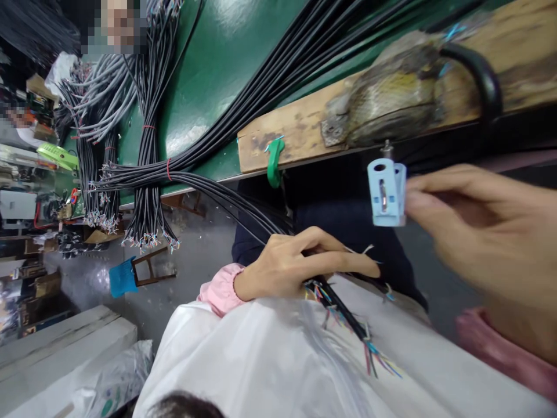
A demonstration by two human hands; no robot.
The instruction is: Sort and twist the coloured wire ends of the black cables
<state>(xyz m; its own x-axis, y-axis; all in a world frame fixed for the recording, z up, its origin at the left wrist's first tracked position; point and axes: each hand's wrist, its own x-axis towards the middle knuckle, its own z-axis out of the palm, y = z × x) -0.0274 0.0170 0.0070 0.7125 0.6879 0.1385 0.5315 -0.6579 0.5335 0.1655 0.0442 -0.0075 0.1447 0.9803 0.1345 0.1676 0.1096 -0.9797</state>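
Green desk (204, 69) stretches beyond the worker's left hand (285, 261), curled around black multicore cables (343, 310) beneath it; the right hand (491, 232) pinches a pale-blue plastic clip (376, 203). Light, springy-looking cables likely hold best by their jackets (352, 323), sparing delicate wire ends (373, 348).

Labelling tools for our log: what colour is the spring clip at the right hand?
Light blue; the spring clip shows best in the head view.

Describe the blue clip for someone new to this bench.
Find the green table, then the wooden board along its edge. Just below the board's tape-wrapped lump in view is the clip, pale blue, unlike the green plastic piece farther left.
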